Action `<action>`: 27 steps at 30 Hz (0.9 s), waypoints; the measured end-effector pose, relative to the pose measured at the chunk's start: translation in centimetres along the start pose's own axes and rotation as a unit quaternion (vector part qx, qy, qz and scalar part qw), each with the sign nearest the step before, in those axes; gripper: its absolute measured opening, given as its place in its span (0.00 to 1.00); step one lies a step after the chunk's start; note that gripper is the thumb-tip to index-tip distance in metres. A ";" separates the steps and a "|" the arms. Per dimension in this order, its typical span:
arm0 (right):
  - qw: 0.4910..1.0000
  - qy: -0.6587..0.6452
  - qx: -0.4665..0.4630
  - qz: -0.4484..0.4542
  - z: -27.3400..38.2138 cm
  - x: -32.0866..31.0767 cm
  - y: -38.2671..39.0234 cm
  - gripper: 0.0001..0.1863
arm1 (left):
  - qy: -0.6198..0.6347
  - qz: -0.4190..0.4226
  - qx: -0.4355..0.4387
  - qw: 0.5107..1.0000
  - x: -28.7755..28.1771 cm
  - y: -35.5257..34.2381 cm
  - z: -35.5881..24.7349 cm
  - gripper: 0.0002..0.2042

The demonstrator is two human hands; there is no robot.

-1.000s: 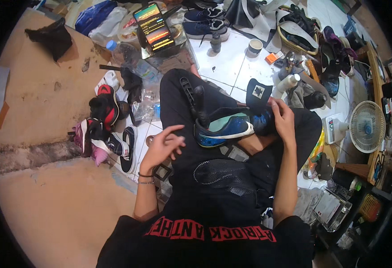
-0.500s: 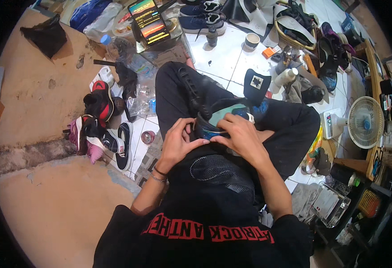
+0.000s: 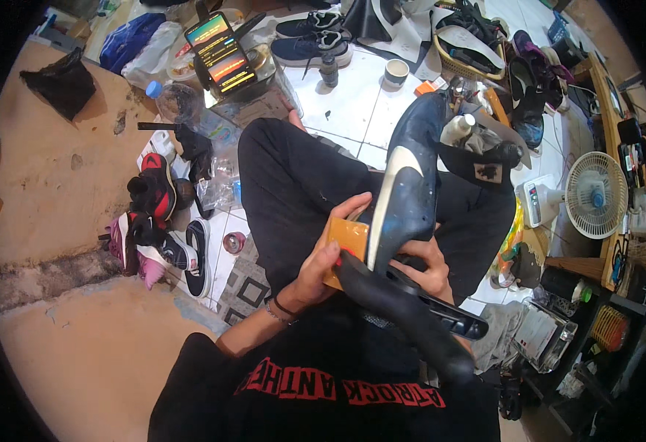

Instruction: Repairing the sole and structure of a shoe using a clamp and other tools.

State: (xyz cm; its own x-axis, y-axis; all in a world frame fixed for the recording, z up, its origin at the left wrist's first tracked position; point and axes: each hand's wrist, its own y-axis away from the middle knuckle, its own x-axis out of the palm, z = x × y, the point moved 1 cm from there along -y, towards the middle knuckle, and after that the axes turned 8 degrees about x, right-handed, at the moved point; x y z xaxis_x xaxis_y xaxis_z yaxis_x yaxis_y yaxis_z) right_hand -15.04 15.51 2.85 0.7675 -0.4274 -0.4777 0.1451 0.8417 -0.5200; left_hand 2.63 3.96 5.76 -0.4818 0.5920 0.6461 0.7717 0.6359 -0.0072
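A dark blue strap sandal with a cream band along its side is raised over my lap, its toe pointing away. Black straps hang from it; a thick, blurred one lies closest to me, and another ends in a pale patch at right. My left hand closes around a flat orange piece against the sandal's near end; whether that piece is attached cannot be made out. A small red spot shows by the thumb. My right hand grips the sandal from the right, its fingers partly covered by straps.
A phone leans on a box ahead. Beyond lie navy sneakers, a small dark bottle, a cup and a white bottle. Several shoes crowd the left wall; a fan stands at right.
The sandal has been lifted and turned, so its blue side and cream band show instead of its teal inside. The orange piece now appears in my left hand. My view has shifted slightly.
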 end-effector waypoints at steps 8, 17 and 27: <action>1.000 -0.004 0.000 0.020 -0.1 -0.3 -0.4 0.17 | -0.076 0.029 0.043 0.996 0.1 -0.3 -0.4 0.34; 0.999 0.004 0.029 -0.013 1.3 -2.4 -0.2 0.21 | 0.116 -0.071 0.006 0.991 -2.5 -0.6 2.0 0.35; 0.877 0.183 0.410 -0.171 -4.7 -11.5 6.7 0.05 | 0.212 -0.098 0.054 0.971 -12.2 1.2 -0.3 0.32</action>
State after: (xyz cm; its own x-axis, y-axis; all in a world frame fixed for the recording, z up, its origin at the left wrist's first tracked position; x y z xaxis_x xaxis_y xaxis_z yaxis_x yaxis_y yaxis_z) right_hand -25.80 24.48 1.53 0.3618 -0.6518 -0.6665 0.8426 0.5345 -0.0653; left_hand 9.57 -2.59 -1.89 -0.3827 0.2126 0.8991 0.6242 0.7769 0.0820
